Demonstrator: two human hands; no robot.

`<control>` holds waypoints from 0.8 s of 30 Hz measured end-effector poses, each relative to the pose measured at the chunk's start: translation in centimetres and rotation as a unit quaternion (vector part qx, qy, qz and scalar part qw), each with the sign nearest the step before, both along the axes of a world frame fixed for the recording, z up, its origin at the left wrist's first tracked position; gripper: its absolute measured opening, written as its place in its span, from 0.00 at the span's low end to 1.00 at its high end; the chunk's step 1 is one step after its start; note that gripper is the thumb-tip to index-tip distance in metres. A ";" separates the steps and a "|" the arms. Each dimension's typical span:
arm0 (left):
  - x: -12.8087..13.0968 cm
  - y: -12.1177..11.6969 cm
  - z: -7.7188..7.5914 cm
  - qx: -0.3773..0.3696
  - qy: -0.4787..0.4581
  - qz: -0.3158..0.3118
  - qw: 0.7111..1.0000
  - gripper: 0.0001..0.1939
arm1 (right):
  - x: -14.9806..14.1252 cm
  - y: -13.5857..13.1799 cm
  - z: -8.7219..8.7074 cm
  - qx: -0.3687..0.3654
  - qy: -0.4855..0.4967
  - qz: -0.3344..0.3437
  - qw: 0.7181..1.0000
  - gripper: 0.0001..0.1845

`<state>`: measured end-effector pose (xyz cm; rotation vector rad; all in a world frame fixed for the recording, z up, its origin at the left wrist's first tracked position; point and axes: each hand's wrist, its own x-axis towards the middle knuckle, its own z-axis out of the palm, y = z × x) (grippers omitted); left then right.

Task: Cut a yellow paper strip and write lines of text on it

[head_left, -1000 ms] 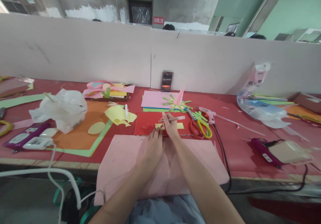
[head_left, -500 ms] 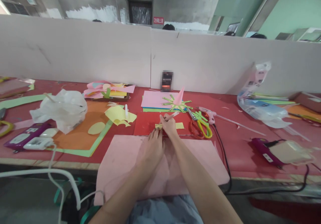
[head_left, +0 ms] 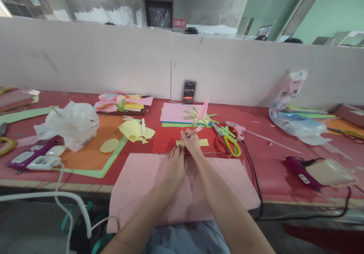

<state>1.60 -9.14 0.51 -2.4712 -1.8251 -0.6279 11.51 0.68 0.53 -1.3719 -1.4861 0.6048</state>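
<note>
Right hand [head_left: 191,139] is closed round a pen [head_left: 196,130], its tip end hidden by the fingers. Left hand [head_left: 176,163] is palm down, fingers extended and grouped, fingertips at the near edge of a yellow strip [head_left: 204,142]; can't tell how hard they press. Hands are close together; contact between them unclear.

Strip lies on a red sheet [head_left: 161,139], just beyond the pink mat [head_left: 142,187] at 6 o'clock. Clock taken from the strip: scissors [head_left: 235,147] at 3, glue gun [head_left: 238,131] and loose green strips [head_left: 229,131] between 2 and 3, pink cone [head_left: 202,112] with green spokes [head_left: 211,120] round its base at 1, pink sheet [head_left: 173,112] at 11, cut yellow sheet [head_left: 129,131] between 9 and 10, pale oval [head_left: 109,145] at 9.

Progress, judged: cone and spokes look assembled; strip is cut. Its left end seems to carry dark marks, too small to read; right end looks bare, so marking looks partway. Middle is covered by the right hand, so exact amount left can't be told.
</note>
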 end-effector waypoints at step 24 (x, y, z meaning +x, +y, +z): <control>-0.1 -0.1 -0.1 0.010 0.008 -0.003 1.000 0.19 | 0.1 0.2 -0.1 -0.010 -0.015 0.000 1.000 0.16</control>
